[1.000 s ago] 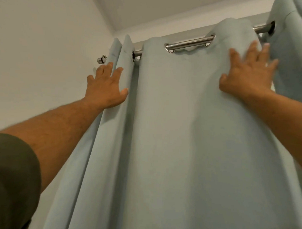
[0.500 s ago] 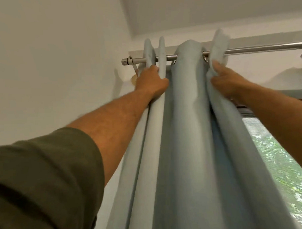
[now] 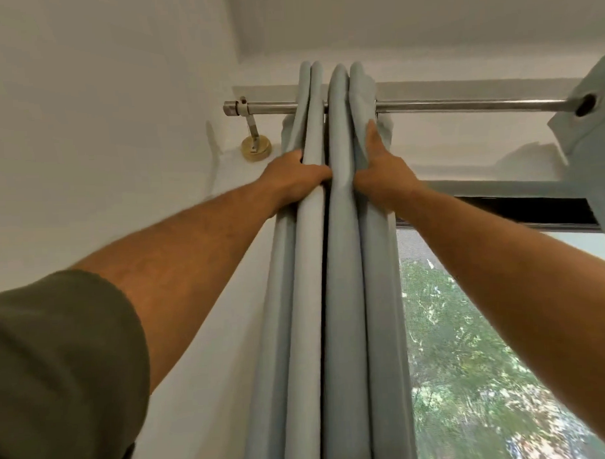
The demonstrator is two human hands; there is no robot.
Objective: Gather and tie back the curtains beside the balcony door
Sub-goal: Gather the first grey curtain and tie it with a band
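A pale blue curtain (image 3: 341, 296) hangs bunched into several tight folds at the left end of a steel rod (image 3: 461, 106). My left hand (image 3: 292, 176) grips the left folds just below the rod, fingers curled round the fabric. My right hand (image 3: 381, 171) grips the right folds at the same height, thumb stretched up along the cloth, fingers hidden behind it. Both hands squeeze the bundle between them. A second piece of blue curtain (image 3: 595, 123) with a dark eyelet hangs on the rod at the far right edge.
The rod's bracket (image 3: 253, 138) is fixed to the white wall left of the bundle. A dark door frame (image 3: 520, 208) and the glass (image 3: 488, 377), with green trees outside, lie to the right. The ceiling is close above.
The curtain has gone from spread wide to a narrow bundle at the rod's left end. My hands have come close together on it, and more of the glass shows on the right.
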